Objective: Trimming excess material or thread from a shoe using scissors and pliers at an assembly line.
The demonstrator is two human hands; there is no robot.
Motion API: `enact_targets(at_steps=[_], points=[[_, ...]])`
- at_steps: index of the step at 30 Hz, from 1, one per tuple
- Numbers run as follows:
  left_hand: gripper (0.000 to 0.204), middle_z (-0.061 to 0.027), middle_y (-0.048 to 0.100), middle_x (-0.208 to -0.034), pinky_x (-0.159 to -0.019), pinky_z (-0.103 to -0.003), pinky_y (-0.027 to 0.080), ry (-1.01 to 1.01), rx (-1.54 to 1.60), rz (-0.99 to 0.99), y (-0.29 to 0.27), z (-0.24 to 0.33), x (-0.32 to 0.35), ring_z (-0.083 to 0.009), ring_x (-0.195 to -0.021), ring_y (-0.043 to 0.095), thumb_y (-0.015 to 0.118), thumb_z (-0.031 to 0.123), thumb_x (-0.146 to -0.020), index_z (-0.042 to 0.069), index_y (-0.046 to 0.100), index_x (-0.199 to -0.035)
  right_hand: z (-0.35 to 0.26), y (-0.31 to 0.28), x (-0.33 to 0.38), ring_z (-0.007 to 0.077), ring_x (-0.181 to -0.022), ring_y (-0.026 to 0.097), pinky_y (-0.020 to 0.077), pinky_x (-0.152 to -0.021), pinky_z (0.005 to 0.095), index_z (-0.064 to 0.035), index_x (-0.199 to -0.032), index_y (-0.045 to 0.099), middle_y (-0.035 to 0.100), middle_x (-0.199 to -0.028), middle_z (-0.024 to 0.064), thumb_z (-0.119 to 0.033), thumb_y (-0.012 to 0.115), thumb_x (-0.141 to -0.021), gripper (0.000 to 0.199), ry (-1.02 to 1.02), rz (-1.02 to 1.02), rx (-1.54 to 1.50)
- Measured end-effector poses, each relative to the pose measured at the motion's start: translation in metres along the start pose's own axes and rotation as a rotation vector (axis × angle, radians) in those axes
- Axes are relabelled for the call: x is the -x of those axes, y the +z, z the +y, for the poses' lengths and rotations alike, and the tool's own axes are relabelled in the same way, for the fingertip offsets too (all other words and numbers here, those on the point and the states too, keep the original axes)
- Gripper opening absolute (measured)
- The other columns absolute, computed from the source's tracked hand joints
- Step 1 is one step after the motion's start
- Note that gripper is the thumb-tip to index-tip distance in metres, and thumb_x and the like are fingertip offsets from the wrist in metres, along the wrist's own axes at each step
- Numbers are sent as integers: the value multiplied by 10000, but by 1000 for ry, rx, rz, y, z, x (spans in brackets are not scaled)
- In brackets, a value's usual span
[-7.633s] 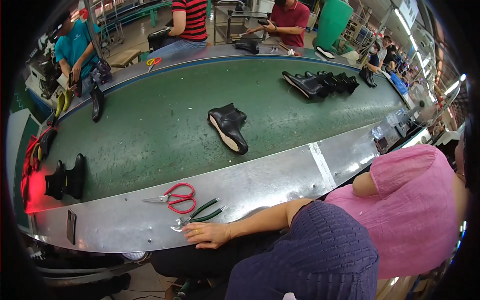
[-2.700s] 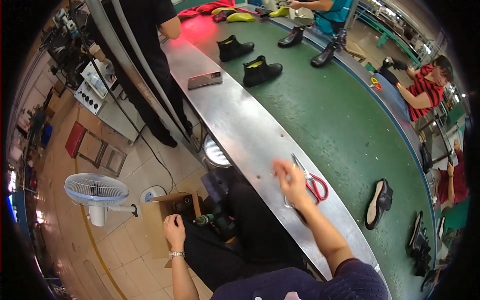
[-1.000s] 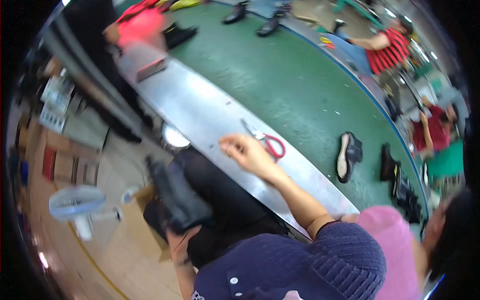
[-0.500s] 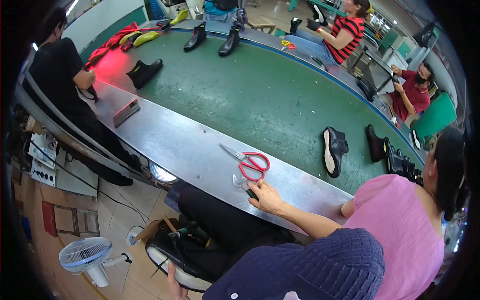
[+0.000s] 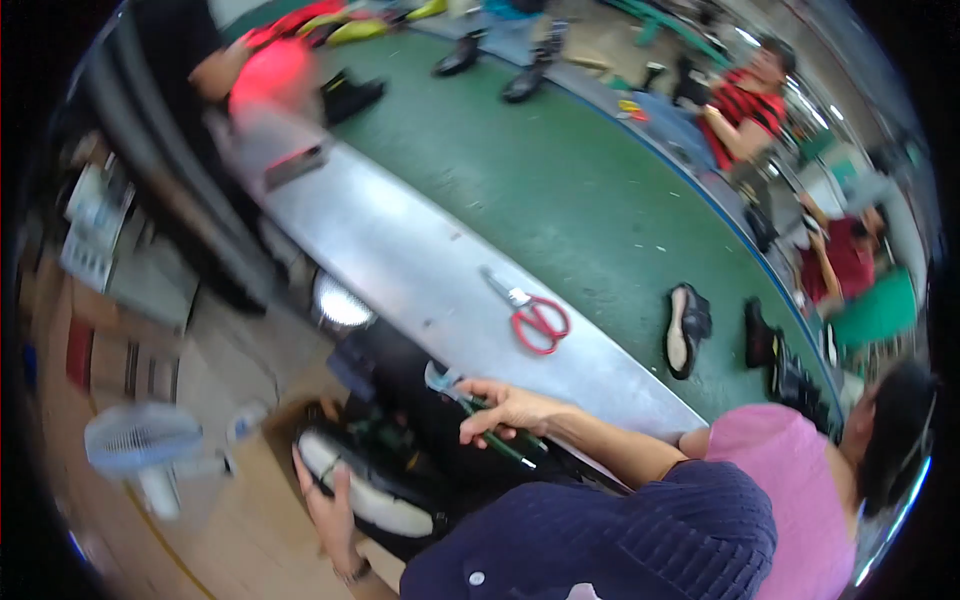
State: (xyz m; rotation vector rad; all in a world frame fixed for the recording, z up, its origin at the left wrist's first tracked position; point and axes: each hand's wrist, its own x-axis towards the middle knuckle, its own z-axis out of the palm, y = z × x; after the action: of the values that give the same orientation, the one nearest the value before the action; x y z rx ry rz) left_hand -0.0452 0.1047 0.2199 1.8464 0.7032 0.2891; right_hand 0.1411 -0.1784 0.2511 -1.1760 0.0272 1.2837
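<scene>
My left hand (image 5: 333, 510) grips a black shoe (image 5: 385, 505), turned so that its whitish sole faces up, down by my lap. My thumb lies against the sole. In my right hand (image 5: 515, 410) is a pair of pincers (image 5: 442, 378) with pale metal jaws and dark green handles, held over my dark-trousered legs. The jaws point left and stand apart from the shoe. Red-handled scissors (image 5: 540, 323) lie on the metal ledge just beyond my right hand. Motion blurs much of the picture.
A metal ledge (image 5: 375, 235) borders a green work surface (image 5: 540, 190). A black boot (image 5: 688, 330) lies there, with several more shoes beyond. A cardboard box (image 5: 285, 440) and a fan (image 5: 143, 440) stand at lower left. A person in pink (image 5: 775, 480) sits close on my right.
My right hand has lifted the pincers off the ledge and drawn them back over my lap. My left hand has turned the shoe so its sole shows more. The view has swung.
</scene>
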Motion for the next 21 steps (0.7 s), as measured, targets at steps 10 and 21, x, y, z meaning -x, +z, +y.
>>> enact_targets(at_steps=[10, 21], points=[[363, -147, 649, -1160, -838, -277, 455, 30, 268, 252, 23, 7, -38, -193, -938, 601, 559, 180, -958, 65, 573, -1301, -46, 94, -34, 134, -646, 584, 357, -526, 217, -108, -1488, 324, 630, -735, 91, -312, 425, -1018, 522, 89, -104, 382], [315, -162, 670, -991, -734, -305, 488, -72, 207, 301, 19, 15, -30, -214, -800, 633, 547, 152, -966, 37, 600, -1254, -61, 117, -55, 210, -698, 662, 396, -475, 202, -145, -1170, 476, 649, -952, 155, -286, 718, -852, 424, 269, -254, 254]])
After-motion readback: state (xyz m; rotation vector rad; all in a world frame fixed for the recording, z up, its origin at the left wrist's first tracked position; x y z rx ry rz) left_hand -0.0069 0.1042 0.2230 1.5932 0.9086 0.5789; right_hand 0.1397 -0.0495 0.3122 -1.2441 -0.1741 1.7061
